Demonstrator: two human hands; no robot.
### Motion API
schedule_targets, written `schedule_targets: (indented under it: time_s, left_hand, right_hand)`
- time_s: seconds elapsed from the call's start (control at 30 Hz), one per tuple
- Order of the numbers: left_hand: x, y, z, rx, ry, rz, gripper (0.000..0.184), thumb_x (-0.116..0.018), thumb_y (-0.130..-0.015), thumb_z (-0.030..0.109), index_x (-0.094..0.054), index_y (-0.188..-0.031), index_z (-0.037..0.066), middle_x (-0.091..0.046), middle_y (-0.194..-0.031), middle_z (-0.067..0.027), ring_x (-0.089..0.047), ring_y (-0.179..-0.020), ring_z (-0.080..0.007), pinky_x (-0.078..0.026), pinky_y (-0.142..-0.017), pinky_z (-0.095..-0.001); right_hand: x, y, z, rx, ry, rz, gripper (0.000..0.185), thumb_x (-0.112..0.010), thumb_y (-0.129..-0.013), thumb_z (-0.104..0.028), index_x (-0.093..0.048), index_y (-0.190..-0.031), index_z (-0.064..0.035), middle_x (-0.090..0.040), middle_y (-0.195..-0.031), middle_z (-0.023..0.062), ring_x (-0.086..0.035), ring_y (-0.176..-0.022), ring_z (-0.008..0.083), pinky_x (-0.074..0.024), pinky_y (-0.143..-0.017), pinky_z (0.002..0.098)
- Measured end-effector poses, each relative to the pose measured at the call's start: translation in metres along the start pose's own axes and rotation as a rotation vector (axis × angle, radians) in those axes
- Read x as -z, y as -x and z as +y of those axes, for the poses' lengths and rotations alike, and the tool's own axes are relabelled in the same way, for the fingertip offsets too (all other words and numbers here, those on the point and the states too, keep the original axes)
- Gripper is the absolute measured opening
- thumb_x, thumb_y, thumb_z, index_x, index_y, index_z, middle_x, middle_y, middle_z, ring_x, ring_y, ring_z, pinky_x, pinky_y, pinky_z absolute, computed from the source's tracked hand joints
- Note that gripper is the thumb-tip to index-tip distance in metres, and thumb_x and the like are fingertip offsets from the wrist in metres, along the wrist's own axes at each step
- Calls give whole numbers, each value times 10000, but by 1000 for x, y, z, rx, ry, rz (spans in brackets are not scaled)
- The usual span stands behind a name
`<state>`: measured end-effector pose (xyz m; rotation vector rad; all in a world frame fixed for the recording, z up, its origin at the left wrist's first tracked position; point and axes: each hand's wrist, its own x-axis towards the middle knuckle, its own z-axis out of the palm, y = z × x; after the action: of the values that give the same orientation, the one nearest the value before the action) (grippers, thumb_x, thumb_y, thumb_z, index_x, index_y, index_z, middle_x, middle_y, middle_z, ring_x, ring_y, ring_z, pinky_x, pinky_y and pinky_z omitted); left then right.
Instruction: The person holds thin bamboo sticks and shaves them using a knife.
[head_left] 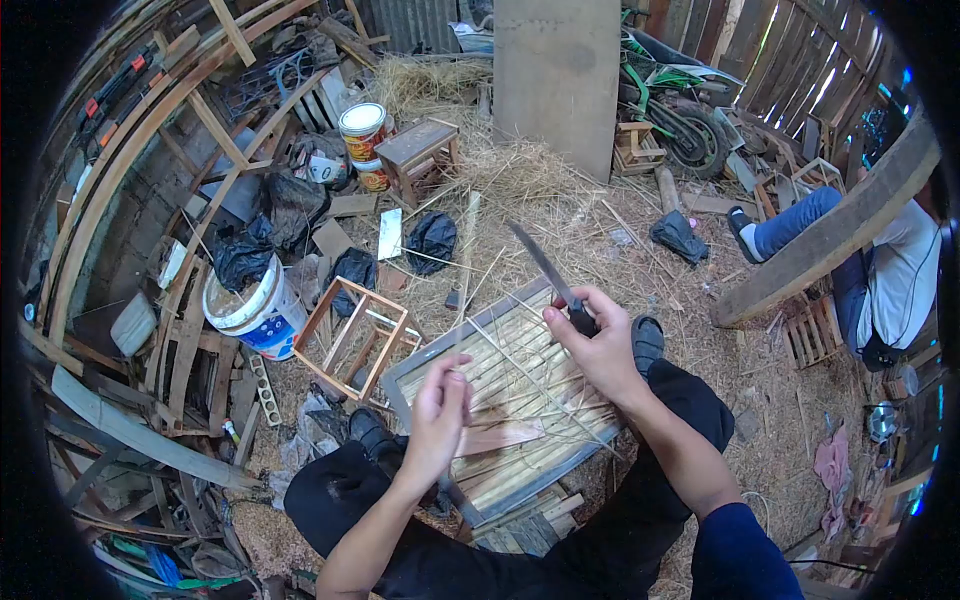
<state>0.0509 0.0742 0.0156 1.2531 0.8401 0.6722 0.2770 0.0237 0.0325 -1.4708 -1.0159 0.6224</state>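
Note:
My right hand [598, 345] is closed round the dark handle of a knife [545, 262], whose long blade points up and away to the left. My left hand [440, 415] pinches a thin pale strip [462, 325] that rises from the fingertips; its lower end is hidden by the fingers. Below both hands, between my knees, lies a grey-framed panel [510, 480] of pale slats that look like bamboo. Several thin loose strips [540, 372] cross it. A flat piece of wood [500, 437] rests on the panel beside my left hand.
A small wooden frame [398, 325] and a white bucket [262, 310] with a black bag stand to the left. Farther back are a stool [418, 150], paint cans [362, 130] and a green motorbike [680, 100]. Another person [905, 270] sits at right behind a curved beam [840, 225].

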Motion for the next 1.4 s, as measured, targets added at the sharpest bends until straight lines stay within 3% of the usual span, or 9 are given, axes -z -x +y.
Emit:
schedule_targets:
  time_s: [0.17, 0.33, 0.47, 0.57, 0.8, 0.9, 0.93, 1.1, 1.4]
  left_hand:
    - [10, 0, 12, 22, 152, 82, 296, -463, -1060, 242, -492, -1291, 59, -396, -689, 39, -291, -512, -24, -234, -455, -191]
    - [3, 10, 9, 105, 141, -57, 260, -459, -1061, 256, -501, -1253, 86, -418, -683, 33, -300, -511, -36, -237, -459, -207]
    - [-8, 13, 4, 75, 54, -104, 169, -459, -1064, 270, -436, -1125, 114, -427, -672, 17, -319, -523, -55, -249, -466, -226]
    - [-6, 13, 1, 66, 96, -135, 178, -458, -1065, 281, -440, -1110, 109, -426, -668, 15, -322, -524, -54, -250, -466, -226]
    - [0, 16, 4, 105, 19, -200, 230, -466, -1065, 287, -490, -1136, 69, -441, -674, 35, -384, -563, -38, -303, -489, -212]
    - [-2, 18, 1, 15, -53, -267, 234, -462, -1066, 277, -497, -1186, 80, -415, -681, 35, -338, -560, -43, -276, -492, -209]
    - [-2, 18, 2, 25, -55, -280, 238, -461, -1066, 278, -506, -1188, 79, -413, -683, 40, -337, -563, -39, -275, -492, -205]
    - [1, 18, -1, 10, -168, -299, 262, -449, -1071, 288, -551, -1165, 66, -392, -688, 70, -327, -571, -16, -262, -489, -192]
    - [-10, 13, 5, 17, -131, -268, 243, -437, -1074, 296, -536, -1070, 74, -340, -630, 90, -304, -528, -9, -220, -458, -211]
  right_hand:
    - [-7, 8, 2, 25, 13, -60, 172, -744, -882, -148, -662, -962, -20, -627, -691, -27, -532, -633, 31, -410, -555, 231]
    - [-21, 17, -5, -76, -14, -387, 303, -728, -909, -240, -689, -1083, 5, -605, -761, -22, -494, -694, 42, -405, -587, 245]
    - [-37, 18, -7, -52, -230, -484, 242, -719, -919, -207, -690, -1042, -1, -553, -746, -64, -441, -688, 20, -357, -588, 214]
    - [-37, 9, -4, -124, -102, -515, 248, -718, -920, -216, -696, -1031, 4, -563, -757, -63, -452, -715, 19, -363, -603, 208]
    - [-40, 7, 9, -142, -341, -600, 240, -707, -933, -241, -719, -956, -2, -574, -760, -69, -465, -722, 23, -384, -613, 227]
    - [-29, 10, -2, -162, -161, -530, 238, -704, -938, -244, -720, -959, -8, -574, -775, -72, -458, -712, 17, -379, -610, 226]
    - [-34, 9, 7, -25, -261, -417, 232, -687, -952, -246, -714, -981, -17, -539, -731, -86, -435, -672, 8, -344, -572, 217]
    - [-6, -5, 3, -124, -321, -91, 232, -641, -983, -268, -667, -974, -38, -448, -651, -106, -369, -556, -3, -272, -488, 208]
    - [-2, 9, 1, -42, -270, -214, 212, -678, -959, -236, -660, -993, -28, -520, -744, -86, -431, -674, 2, -343, -566, 216]
